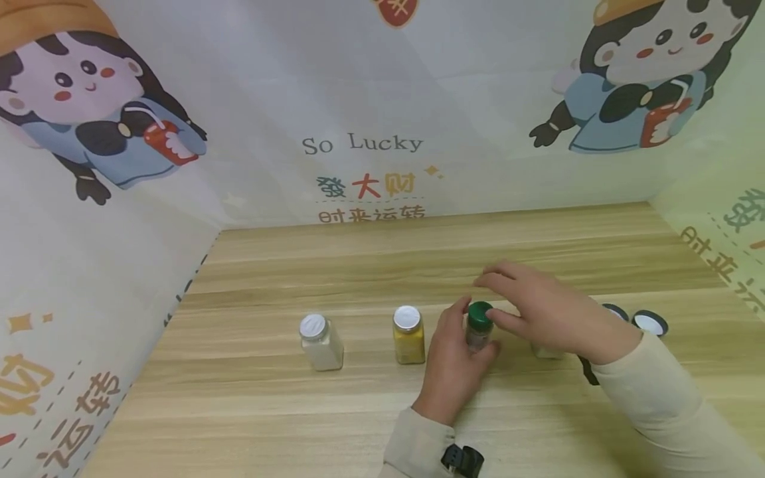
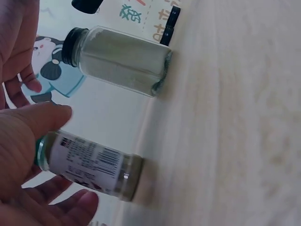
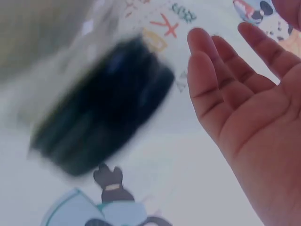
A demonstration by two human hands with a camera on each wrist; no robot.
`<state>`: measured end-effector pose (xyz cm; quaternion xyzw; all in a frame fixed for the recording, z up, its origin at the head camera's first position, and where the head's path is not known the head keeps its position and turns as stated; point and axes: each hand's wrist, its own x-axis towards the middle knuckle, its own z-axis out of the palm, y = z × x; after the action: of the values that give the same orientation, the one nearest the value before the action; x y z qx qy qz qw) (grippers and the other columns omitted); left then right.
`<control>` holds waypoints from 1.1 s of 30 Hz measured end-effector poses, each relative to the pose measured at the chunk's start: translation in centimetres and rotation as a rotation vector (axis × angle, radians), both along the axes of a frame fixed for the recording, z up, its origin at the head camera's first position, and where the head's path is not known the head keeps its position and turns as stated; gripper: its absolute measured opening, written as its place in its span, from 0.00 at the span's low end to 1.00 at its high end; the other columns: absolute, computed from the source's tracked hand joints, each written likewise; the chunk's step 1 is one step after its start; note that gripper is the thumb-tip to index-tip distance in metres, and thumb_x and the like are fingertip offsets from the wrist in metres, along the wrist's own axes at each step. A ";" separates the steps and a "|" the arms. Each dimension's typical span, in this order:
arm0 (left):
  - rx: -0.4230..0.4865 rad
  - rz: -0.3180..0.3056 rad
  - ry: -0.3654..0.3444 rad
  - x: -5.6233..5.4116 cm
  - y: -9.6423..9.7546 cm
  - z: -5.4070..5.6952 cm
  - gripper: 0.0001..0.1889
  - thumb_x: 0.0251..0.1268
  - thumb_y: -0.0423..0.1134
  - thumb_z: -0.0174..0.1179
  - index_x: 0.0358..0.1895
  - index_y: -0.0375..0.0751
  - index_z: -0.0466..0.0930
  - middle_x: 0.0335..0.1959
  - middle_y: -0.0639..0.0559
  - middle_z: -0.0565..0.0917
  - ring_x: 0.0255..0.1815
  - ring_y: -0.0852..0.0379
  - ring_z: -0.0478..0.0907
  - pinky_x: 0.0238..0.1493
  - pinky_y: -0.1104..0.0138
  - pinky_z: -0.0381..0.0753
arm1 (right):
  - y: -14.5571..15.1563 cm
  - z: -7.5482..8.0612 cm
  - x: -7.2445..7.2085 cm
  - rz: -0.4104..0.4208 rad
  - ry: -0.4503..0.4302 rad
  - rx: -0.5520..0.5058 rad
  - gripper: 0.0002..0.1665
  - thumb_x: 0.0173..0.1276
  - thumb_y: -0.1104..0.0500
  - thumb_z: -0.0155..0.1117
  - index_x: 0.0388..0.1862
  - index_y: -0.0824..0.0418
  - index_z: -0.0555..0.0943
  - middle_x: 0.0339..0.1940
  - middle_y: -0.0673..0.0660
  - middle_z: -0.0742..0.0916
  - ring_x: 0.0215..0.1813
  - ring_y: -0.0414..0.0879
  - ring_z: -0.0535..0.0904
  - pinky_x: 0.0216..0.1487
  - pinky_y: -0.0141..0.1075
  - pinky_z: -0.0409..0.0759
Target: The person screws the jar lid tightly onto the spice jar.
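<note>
A small jar with a green lid [image 1: 480, 315] stands upright on the table, a printed barcode label [image 2: 89, 162] on its side. My left hand [image 1: 454, 365] is loosely curved around this jar, thumb on one side and fingers on the other, with a gap showing beside the thumb in the left wrist view. Above and right of the lid is my right hand [image 1: 546, 309], its thumb at the lid's edge in the head view. In the right wrist view its fingers [image 3: 204, 89] are extended and hold nothing. A square glass jar with a black lid [image 2: 124, 61] stands beyond, mostly hidden by my right hand in the head view.
Left of my hands stand a jar of yellow contents [image 1: 409, 335] and a jar of white contents [image 1: 323, 344], both with whitish tops. Two black-rimmed lids [image 1: 650, 323] lie to the right. Printed cloth walls [image 1: 263, 166] border the wooden table [image 1: 269, 425].
</note>
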<state>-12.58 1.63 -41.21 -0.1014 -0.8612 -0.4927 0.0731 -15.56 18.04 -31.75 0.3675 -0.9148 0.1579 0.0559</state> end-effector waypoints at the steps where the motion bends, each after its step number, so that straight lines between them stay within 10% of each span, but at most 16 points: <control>1: 0.006 0.002 0.013 0.1 0.0 0.2 0.37 0.60 0.40 0.71 0.71 0.40 0.65 0.63 0.47 0.74 0.63 0.51 0.73 0.62 0.55 0.74 | 0.3 0.2 0.0 -0.010 0.016 -0.008 0.26 0.68 0.58 0.68 0.62 0.65 0.76 0.58 0.61 0.80 0.57 0.56 0.79 0.55 0.52 0.79; 14: -0.171 0.070 0.416 3.4 -3.0 4.3 0.27 0.56 0.39 0.74 0.58 0.39 0.75 0.56 0.47 0.76 0.58 0.51 0.75 0.56 0.61 0.79 | 6.6 0.9 -0.3 -0.148 0.086 -0.032 0.22 0.67 0.61 0.68 0.58 0.67 0.78 0.56 0.64 0.81 0.56 0.61 0.79 0.53 0.57 0.78; 23: -0.007 0.277 0.281 2.9 -7.5 3.1 0.30 0.53 0.35 0.75 0.59 0.33 0.73 0.56 0.41 0.75 0.58 0.45 0.74 0.55 0.53 0.78 | 12.2 -0.5 -0.3 -0.379 0.016 0.080 0.24 0.70 0.60 0.64 0.59 0.73 0.75 0.56 0.74 0.79 0.49 0.67 0.80 0.46 0.61 0.77; 33: 0.150 0.242 0.061 1.6 -8.3 0.8 0.37 0.55 0.37 0.74 0.68 0.32 0.67 0.62 0.35 0.72 0.64 0.38 0.70 0.57 0.49 0.77 | 17.2 -3.4 -0.6 -0.495 -0.128 0.198 0.31 0.70 0.56 0.64 0.60 0.79 0.71 0.56 0.83 0.75 0.50 0.75 0.76 0.46 0.65 0.75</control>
<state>-11.02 -6.68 -40.43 -0.0058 -0.8251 -0.5401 0.1655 -16.12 35.19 -35.18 0.1259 -0.9894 0.0720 -0.0014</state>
